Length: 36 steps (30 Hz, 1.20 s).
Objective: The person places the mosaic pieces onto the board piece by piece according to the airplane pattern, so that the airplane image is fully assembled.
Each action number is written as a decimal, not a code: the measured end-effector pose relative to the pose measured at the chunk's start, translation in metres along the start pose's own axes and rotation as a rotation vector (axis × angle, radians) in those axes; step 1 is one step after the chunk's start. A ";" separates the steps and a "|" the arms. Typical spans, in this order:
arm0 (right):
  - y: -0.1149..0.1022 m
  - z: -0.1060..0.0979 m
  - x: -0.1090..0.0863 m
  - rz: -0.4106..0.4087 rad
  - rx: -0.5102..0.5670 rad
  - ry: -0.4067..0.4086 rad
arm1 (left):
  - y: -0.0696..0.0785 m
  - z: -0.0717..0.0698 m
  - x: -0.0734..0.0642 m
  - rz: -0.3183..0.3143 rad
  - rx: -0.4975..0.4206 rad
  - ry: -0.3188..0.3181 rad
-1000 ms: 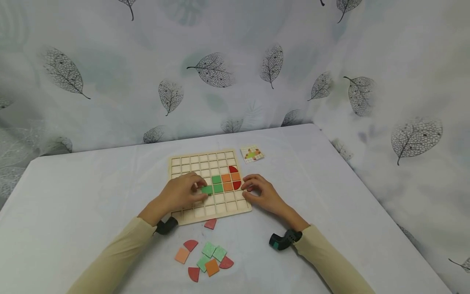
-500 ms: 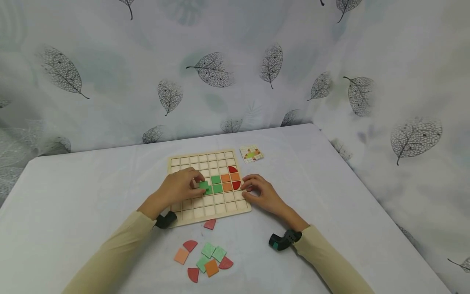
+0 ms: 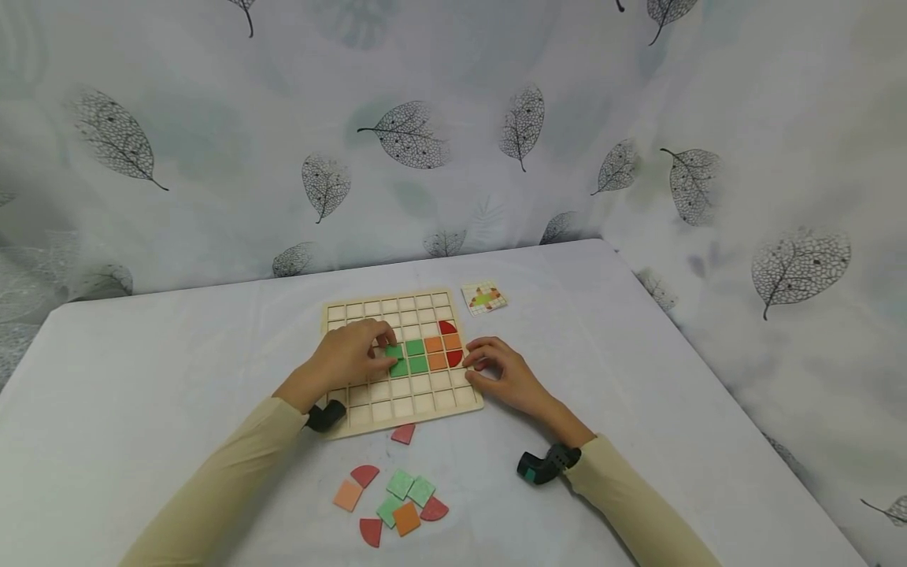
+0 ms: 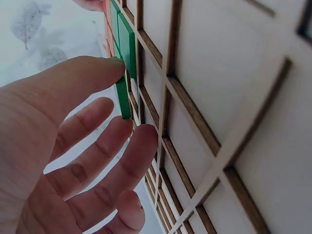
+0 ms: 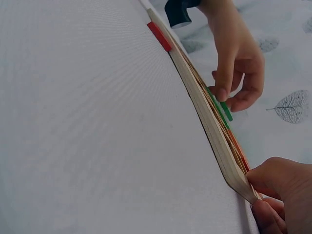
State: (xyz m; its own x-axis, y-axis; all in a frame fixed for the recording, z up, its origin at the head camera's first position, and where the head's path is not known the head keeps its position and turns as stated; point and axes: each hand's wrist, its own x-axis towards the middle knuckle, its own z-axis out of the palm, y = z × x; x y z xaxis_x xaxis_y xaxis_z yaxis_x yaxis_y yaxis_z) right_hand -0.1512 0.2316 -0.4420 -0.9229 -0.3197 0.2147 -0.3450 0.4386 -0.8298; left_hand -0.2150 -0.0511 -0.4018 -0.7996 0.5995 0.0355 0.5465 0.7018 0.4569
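Leaf-print fabric backs a white-covered table bearing a wooden grid board. Thumb and fingers of the left hand pinch a green square tile over the board's middle, beside inset green tiles; the right hand grips the board's right edge.

The board looks tan, its tiles green, orange, red. At its twelve o'clock, dark leaves pattern whitish cloth.

Green tile pinched by left hand | board touched at edge by right hand | loose pieces strewn nearby
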 end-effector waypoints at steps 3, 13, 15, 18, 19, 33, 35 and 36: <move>-0.015 -0.003 -0.001 -0.005 0.003 -0.005 | -0.001 0.001 0.001 0.000 0.017 0.007; -0.023 -0.004 -0.002 -0.020 -0.002 0.004 | -0.002 0.003 0.001 0.003 0.005 0.008; -0.023 -0.004 -0.002 -0.010 0.001 0.004 | -0.002 0.002 0.001 0.003 0.002 0.004; -0.022 -0.005 -0.002 0.000 0.009 0.002 | -0.002 0.002 0.001 0.008 0.007 -0.003; -0.022 -0.005 -0.002 0.002 0.010 0.001 | -0.002 0.002 0.002 0.010 0.007 -0.005; -0.022 -0.004 -0.002 -0.012 0.026 -0.009 | -0.003 0.003 0.001 -0.002 0.014 -0.017; -0.023 -0.004 -0.003 -0.025 0.028 -0.010 | -0.004 0.004 0.001 0.002 0.021 -0.015; -0.024 -0.004 -0.003 -0.032 0.028 -0.011 | -0.004 0.004 0.002 0.005 0.024 -0.013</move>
State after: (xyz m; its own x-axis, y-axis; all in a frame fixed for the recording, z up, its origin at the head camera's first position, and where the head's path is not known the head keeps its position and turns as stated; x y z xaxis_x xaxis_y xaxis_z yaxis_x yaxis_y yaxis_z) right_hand -0.1414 0.2258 -0.4206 -0.9097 -0.3420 0.2357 -0.3689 0.4044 -0.8369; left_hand -0.2175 -0.0516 -0.4074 -0.7937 0.6078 0.0265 0.5565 0.7077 0.4353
